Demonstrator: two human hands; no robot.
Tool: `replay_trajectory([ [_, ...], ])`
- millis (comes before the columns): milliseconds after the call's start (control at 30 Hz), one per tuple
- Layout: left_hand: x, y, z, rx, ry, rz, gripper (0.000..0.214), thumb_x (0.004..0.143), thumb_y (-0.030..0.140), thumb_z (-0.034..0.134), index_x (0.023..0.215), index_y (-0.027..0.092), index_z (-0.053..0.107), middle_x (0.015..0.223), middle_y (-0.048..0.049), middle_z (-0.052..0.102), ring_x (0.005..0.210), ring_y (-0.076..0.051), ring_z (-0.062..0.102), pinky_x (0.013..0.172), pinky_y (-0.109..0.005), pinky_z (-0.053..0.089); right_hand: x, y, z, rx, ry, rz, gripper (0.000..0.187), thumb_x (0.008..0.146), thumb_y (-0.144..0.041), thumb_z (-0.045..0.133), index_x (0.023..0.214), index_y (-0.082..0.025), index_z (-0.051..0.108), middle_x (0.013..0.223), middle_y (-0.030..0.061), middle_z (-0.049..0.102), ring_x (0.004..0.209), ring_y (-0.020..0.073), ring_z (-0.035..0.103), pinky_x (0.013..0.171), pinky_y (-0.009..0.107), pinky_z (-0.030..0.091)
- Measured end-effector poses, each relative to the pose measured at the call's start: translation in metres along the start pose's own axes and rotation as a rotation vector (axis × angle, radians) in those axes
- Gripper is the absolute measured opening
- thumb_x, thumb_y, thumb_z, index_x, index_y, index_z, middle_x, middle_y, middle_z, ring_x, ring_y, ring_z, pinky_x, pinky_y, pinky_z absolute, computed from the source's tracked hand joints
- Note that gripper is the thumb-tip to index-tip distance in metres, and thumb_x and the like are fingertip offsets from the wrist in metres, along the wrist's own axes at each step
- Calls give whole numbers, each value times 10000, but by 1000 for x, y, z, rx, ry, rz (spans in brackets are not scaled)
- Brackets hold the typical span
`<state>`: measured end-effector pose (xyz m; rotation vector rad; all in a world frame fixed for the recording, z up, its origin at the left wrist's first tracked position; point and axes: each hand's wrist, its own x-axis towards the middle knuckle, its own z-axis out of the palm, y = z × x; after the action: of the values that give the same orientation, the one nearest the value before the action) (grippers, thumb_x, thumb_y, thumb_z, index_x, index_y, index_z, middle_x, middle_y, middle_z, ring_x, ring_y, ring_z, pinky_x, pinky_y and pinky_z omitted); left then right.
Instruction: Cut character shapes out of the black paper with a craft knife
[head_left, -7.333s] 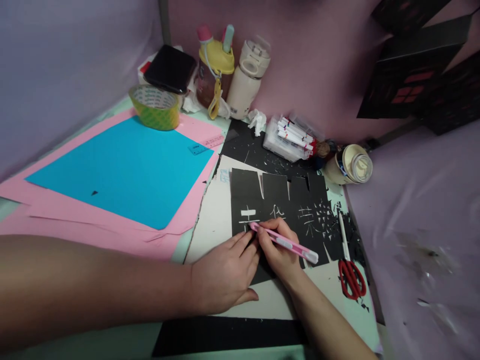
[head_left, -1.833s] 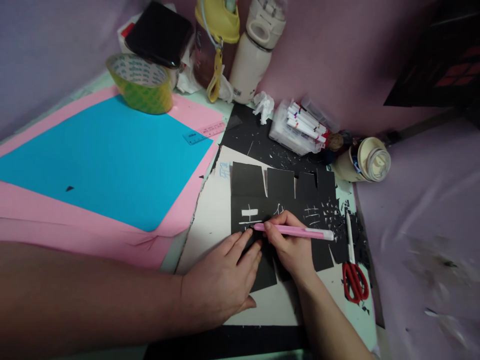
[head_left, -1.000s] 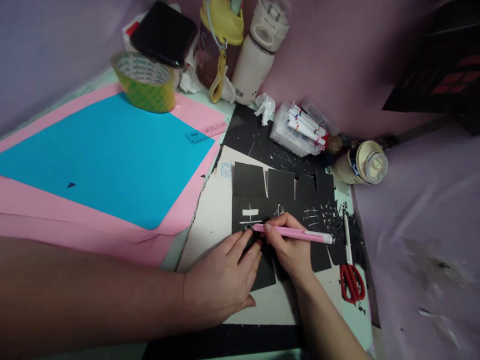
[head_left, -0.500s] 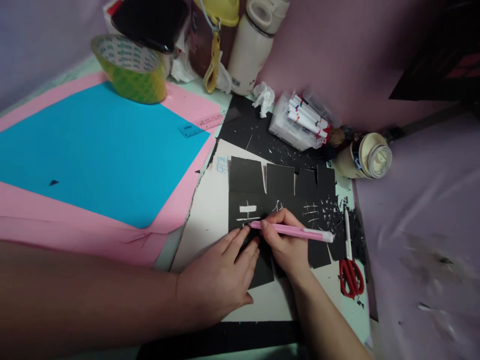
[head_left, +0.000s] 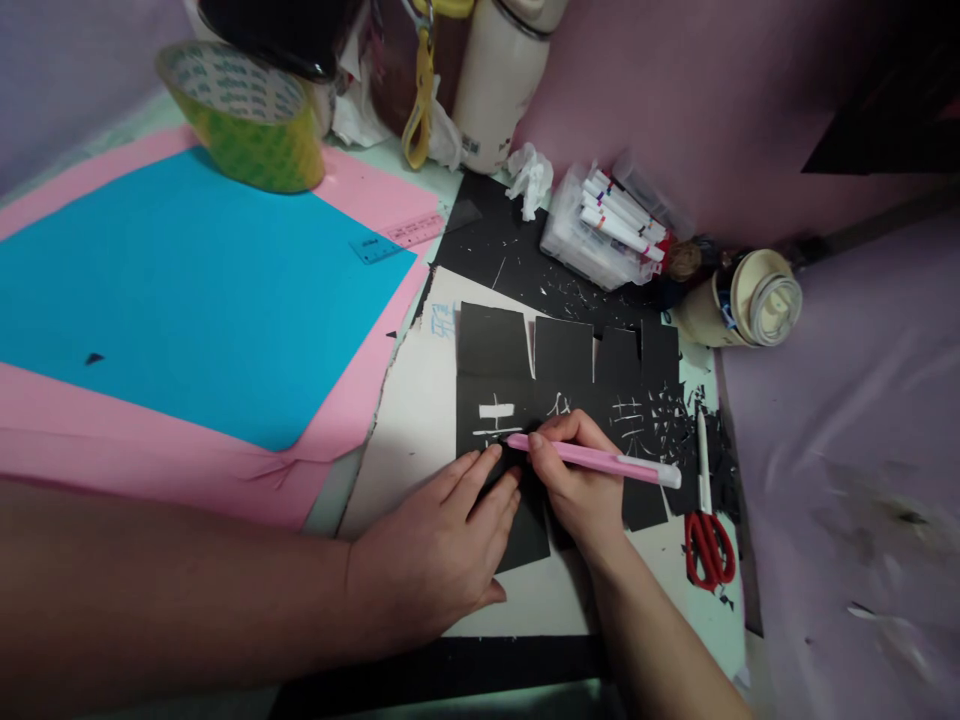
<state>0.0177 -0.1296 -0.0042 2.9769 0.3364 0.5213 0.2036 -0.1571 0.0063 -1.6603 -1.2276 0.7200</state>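
A black paper sheet [head_left: 570, 360] with cut-out characters and slit flaps lies on a pale cardboard backing [head_left: 420, 420]. My left hand [head_left: 435, 545] rests flat on the sheet's lower left part, fingers stretched out and pressing it down. My right hand [head_left: 577, 480] is closed in a writing grip on a pink craft knife [head_left: 600, 462], whose tip touches the sheet by the leftmost cut-out character, just above my left fingertips.
Red scissors [head_left: 705, 545] and a white pen [head_left: 703, 450] lie to the right among black scraps. A marker box [head_left: 600, 235], a tipped cream bottle [head_left: 739, 300], a tape roll [head_left: 244, 115] and flasks [head_left: 495, 80] stand at the back. Blue paper [head_left: 195, 290] on pink sheets [head_left: 150, 470] covers the left.
The view has tilted down and nearer, so back objects slide up out of frame. Both hands stay in place; the knife tip has shifted only slightly on the character.
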Motion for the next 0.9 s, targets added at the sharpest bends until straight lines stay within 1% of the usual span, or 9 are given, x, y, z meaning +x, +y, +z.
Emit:
replay_trajectory([
  [100, 0, -1, 0, -1, 8, 3, 792, 783, 673, 656, 1245, 29, 646, 1332, -173, 609, 1246, -402, 526, 1068, -478, 365, -1, 0, 0, -4, 16, -6, 172, 837, -237, 680, 700, -216, 579, 646, -22, 642, 579, 128, 579, 557, 252, 448],
  [233, 0, -1, 0, 3, 21, -4, 772, 776, 669, 666, 1228, 42, 662, 1317, -164, 622, 1240, -392, 532, 1068, -468, 367, -2, 2, 0, -3, -13, -2, 165, 827, -254, 701, 714, -216, 587, 648, -24, 652, 575, 128, 579, 544, 244, 447],
  [367, 0, 0, 2, 6, 25, -7, 793, 768, 670, 672, 1240, 33, 652, 1329, -175, 610, 1248, -399, 522, 1076, -472, 359, -2, 3, 1, 1, -30, 8, 154, 830, -266, 705, 731, -214, 599, 664, -18, 667, 586, 131, 594, 548, 244, 454],
  [700, 0, 0, 1, 19, 28, -3, 788, 777, 678, 658, 1233, 34, 657, 1317, -172, 620, 1236, -396, 535, 1069, -476, 372, -1, -3, 3, 4, -31, -16, 144, 829, -233, 699, 727, -208, 600, 684, -14, 697, 585, 123, 614, 545, 230, 469],
  [900, 1, 0, 1, 12, 14, 2, 796, 766, 674, 674, 1239, 33, 651, 1326, -171, 613, 1244, -403, 531, 1057, -473, 393, 0, -1, 4, 27, -11, -18, 179, 836, -204, 680, 692, -211, 575, 628, -38, 637, 566, 111, 567, 545, 228, 440],
])
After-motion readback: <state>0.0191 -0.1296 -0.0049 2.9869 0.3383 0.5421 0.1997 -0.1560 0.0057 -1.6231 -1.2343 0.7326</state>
